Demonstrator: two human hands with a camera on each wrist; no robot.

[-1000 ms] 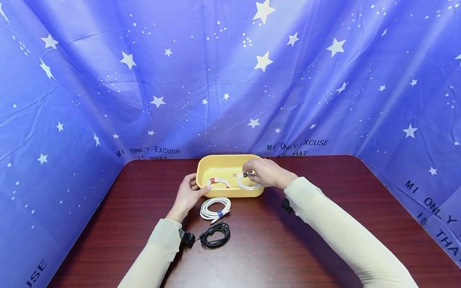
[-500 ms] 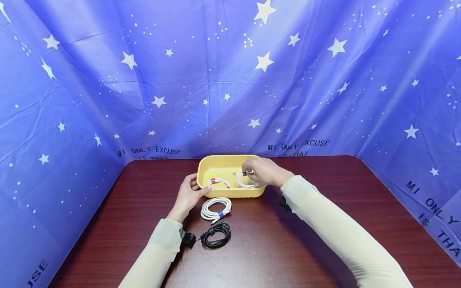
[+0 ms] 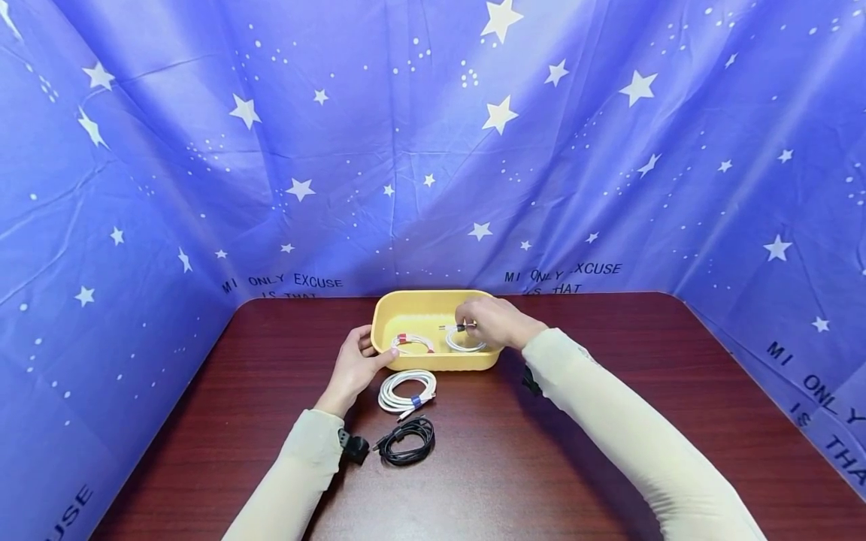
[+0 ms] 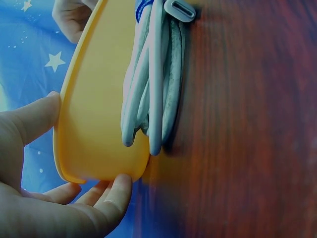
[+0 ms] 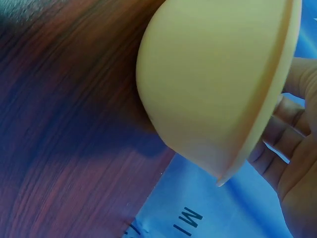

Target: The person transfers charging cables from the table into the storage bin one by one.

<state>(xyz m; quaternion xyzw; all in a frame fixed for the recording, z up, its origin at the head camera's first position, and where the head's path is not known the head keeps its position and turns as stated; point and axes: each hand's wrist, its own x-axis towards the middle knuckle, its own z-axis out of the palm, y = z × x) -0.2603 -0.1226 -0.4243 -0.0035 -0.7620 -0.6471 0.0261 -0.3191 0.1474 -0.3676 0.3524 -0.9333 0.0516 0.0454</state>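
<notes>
A shallow yellow plastic box (image 3: 443,362) stands on the table. My left hand (image 3: 352,370) holds its left end, with the thumb on the front rim and the other fingers round the outer corner. Inside the box, at the left, lies a coiled white cable with red ties (image 3: 411,343). At the right, my right hand (image 3: 497,321) reaches over the rim and pinches a coiled white cable with a black tie (image 3: 463,344). In the right wrist view the box wall hides the fingertips.
In front of the box lies a coiled white cable with a blue tie (image 3: 407,392), and nearer still a coiled black cable (image 3: 407,442). A starry blue curtain (image 3: 433,150) rises behind the dark red wooden table (image 3: 575,466) and along both sides.
Both hands and the box stay almost in place. The right forearm has drawn slightly left, and the white cable with the black tie sits much as before. The head view has shifted a little.
</notes>
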